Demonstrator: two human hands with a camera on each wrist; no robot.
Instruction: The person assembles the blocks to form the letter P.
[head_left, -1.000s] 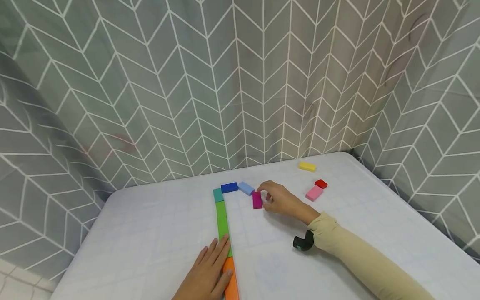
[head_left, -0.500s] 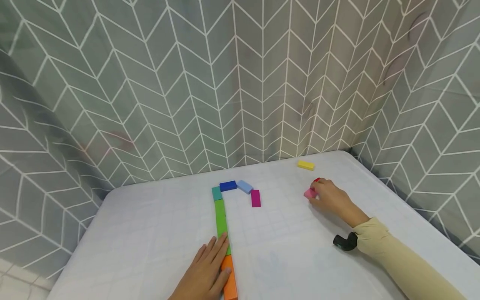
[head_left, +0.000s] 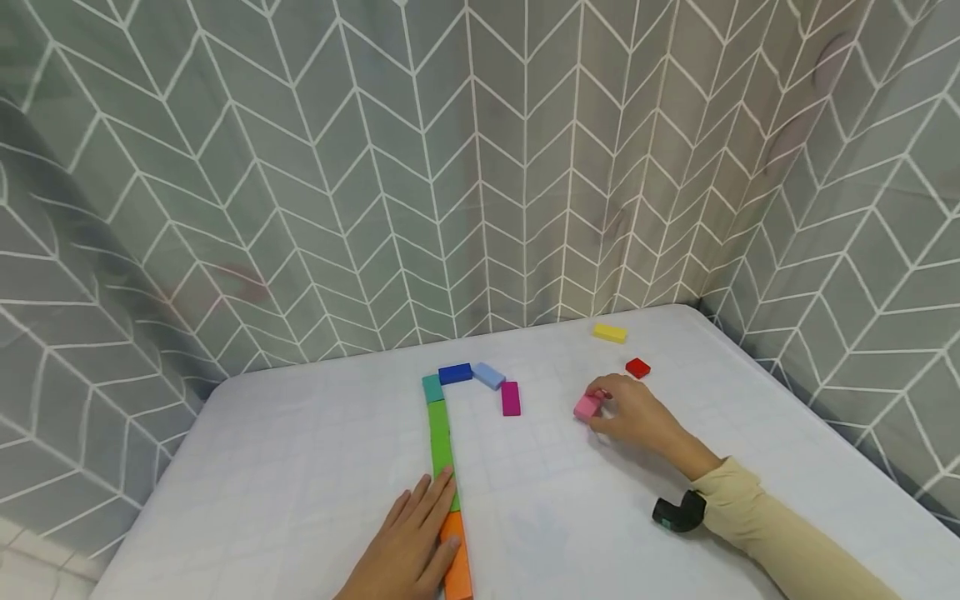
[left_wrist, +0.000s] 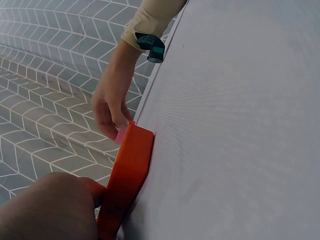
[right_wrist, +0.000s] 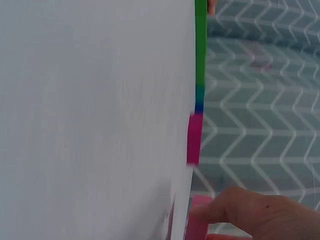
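A pink block (head_left: 586, 407) is pinched between the thumb and fingers of my right hand (head_left: 637, 417), over the right half of the table; the right wrist view also shows the pink block (right_wrist: 199, 225) at the fingertips. My left hand (head_left: 405, 542) lies with straight fingers along a row of green blocks (head_left: 439, 433) and an orange block (head_left: 458, 567). The left wrist view has the orange block (left_wrist: 131, 160) beside the thumb. From the row's far end curve a teal block (head_left: 432, 387), a dark blue block (head_left: 455, 373), a light blue block (head_left: 489, 376) and a magenta block (head_left: 511, 398).
A red block (head_left: 637, 367) and a yellow block (head_left: 610, 332) lie apart at the back right of the white-covered table (head_left: 300, 467). Behind and to the sides hangs a grey patterned curtain (head_left: 480, 167). A black wrist device (head_left: 680, 512) sits at the right sleeve.
My right hand has left the magenta block, reached right to the pink block, and carried it left and nearer, away from the red one. The left hand has stayed put.
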